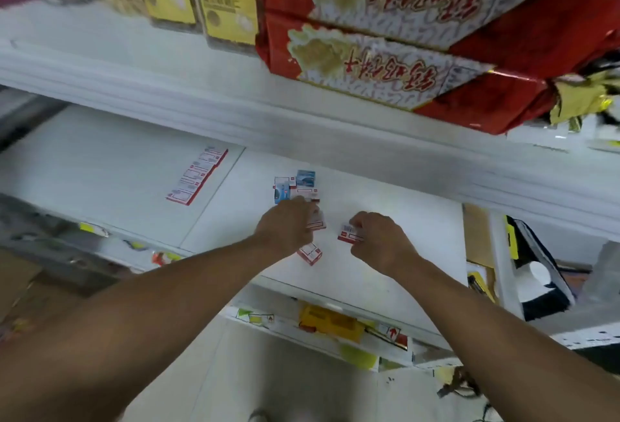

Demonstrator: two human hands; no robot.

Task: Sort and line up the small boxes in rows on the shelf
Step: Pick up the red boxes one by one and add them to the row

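While both arms reach over the white shelf (385, 206), the right hand (379, 240) pinches a red-white box (350, 236); the left hand (288, 225) is closed on another box (317, 220). One loose box (310, 253) lies just nearer, a small cluster (295, 186) just beyond, and a finished row (198, 176) far left.

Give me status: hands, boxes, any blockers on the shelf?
Left hand grip shut on red-white box; right hand grip shut on another box. Finished row far left, mixed cluster unsorted, one loose box. Shelf unobstructed.
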